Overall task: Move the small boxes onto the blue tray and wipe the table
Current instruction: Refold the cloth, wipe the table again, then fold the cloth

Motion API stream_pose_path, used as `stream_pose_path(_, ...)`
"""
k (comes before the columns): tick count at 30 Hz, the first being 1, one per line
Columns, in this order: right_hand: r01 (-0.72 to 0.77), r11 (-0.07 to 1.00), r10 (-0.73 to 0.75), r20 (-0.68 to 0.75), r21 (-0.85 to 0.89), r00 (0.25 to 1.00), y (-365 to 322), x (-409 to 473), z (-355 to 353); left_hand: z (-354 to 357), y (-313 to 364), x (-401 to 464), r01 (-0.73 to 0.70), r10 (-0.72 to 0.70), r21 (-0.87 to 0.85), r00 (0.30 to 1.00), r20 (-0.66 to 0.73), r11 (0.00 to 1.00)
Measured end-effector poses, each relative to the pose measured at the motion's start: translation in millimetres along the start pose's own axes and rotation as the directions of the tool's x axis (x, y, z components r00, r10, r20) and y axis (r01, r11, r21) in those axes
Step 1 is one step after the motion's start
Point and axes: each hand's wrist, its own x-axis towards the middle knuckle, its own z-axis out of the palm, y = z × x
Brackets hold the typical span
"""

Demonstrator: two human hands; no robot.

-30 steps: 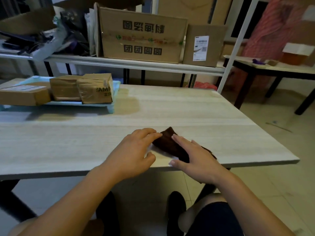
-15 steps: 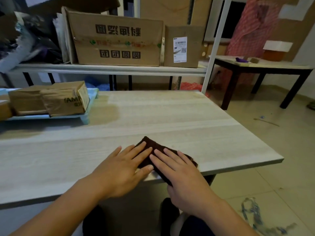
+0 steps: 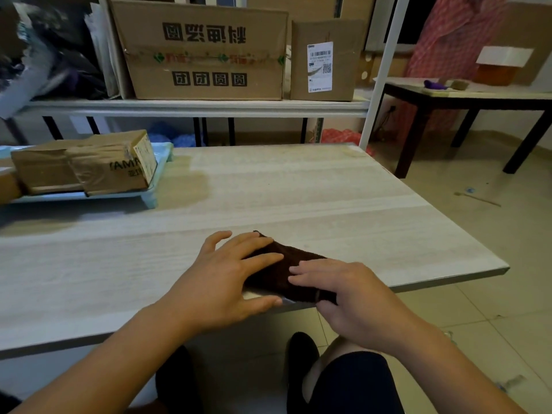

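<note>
A dark brown cloth [image 3: 286,264] lies folded at the near edge of the pale wooden table [image 3: 298,189]. My left hand [image 3: 221,282] rests flat on its left part, fingers spread. My right hand [image 3: 343,291] lies on its right part, with the thumb curled under the cloth at the table's edge. At the far left stands the light blue tray [image 3: 155,186] bearing taped small cardboard boxes [image 3: 110,165], [image 3: 41,171]; a third box is cut off by the frame's left edge.
Behind the table a white metal shelf [image 3: 194,107] carries a large printed carton [image 3: 203,52] and a smaller labelled box [image 3: 325,61]. A dark-legged table [image 3: 466,97] stands at the right. My knees and shoes are under the table's near edge.
Both hands have pressed down onto the cloth and slid a little over it; my right thumb now hooks under its near edge. The view has shifted to the right.
</note>
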Motion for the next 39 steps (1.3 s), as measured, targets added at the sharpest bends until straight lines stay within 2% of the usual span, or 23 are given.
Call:
stream_pose_path(3,-0.129,0.972,0.138,-0.033,0.194,0.99,8,9,-12,4,0,21,-0.035,0.035,-0.021,0.999,0.0,0.999)
stream_pose_path(6,-0.191,0.914,0.242,-0.102,0.358,0.965,6,13,-16,-1,-1,24,-0.028,0.02,-0.116,0.998,-0.064,0.993)
stream_pose_path(11,-0.193,0.897,0.29,-0.2,0.397,0.936,0,18,-13,-10,-9,27,0.049,-0.084,-0.221,0.984,-0.155,0.974)
stream_pose_path(13,-0.194,0.91,0.283,-0.208,0.365,0.936,-2,16,-17,-10,-7,34,0.056,-0.098,-0.218,0.978,-0.184,0.974)
stream_pose_path(16,-0.256,0.948,0.293,-0.212,0.188,0.932,-7,21,-22,-21,2,46,0.012,-0.053,-0.197,0.977,-0.205,0.98)
stream_pose_path(18,-0.278,0.956,0.293,-0.205,0.097,0.934,-9,27,-25,-29,4,58,-0.056,0.026,-0.121,0.972,-0.235,0.991)
stream_pose_path(20,-0.302,0.948,0.319,-0.252,0.104,0.914,-3,33,-34,-36,4,75,-0.153,0.158,0.04,0.948,-0.278,0.987)
stream_pose_path(23,-0.315,0.946,0.314,-0.471,0.079,0.824,21,37,-51,-41,6,108,-0.235,0.31,0.224,0.86,-0.405,0.946)
stream_pose_path(25,-0.336,0.94,0.299,-0.631,0.064,0.716,34,36,-57,-35,17,125,-0.229,0.317,0.235,0.821,-0.476,0.945)
stream_pose_path(27,-0.379,0.923,0.319,-0.701,0.075,0.638,40,33,-55,-21,33,135,-0.232,0.31,0.211,0.801,-0.513,0.95)
stream_pose_path(29,-0.407,0.911,0.329,-0.723,0.072,0.608,49,26,-53,-7,43,143,-0.258,0.325,0.2,0.79,-0.519,0.945)
stream_pose_path(31,-0.384,0.923,0.247,-0.732,-0.022,0.635,63,18,-56,2,46,150,-0.292,0.369,0.227,0.781,-0.505,0.929)
stream_pose_path(33,-0.348,0.92,0.143,-0.674,-0.178,0.724,79,8,-56,11,47,154,-0.353,0.434,0.257,0.791,-0.431,0.899)
stream_pose_path(34,-0.339,0.907,0.13,-0.599,-0.251,0.79,87,0,-54,16,48,152,-0.395,0.461,0.248,0.821,-0.336,0.885)
stream_pose_path(36,-0.332,0.907,0.233,-0.35,-0.259,0.907,96,-15,-54,24,55,140,-0.423,0.44,0.165,0.894,-0.081,0.891)
stream_pose_path(37,-0.373,0.907,0.331,-0.216,-0.195,0.918,96,-21,-58,27,56,132,-0.397,0.397,0.097,0.918,0.015,0.913)
stream_pose_path(39,-0.448,0.889,0.447,-0.032,-0.094,0.894,93,-27,-67,32,55,127,-0.32,0.323,-0.05,0.944,0.068,0.946)
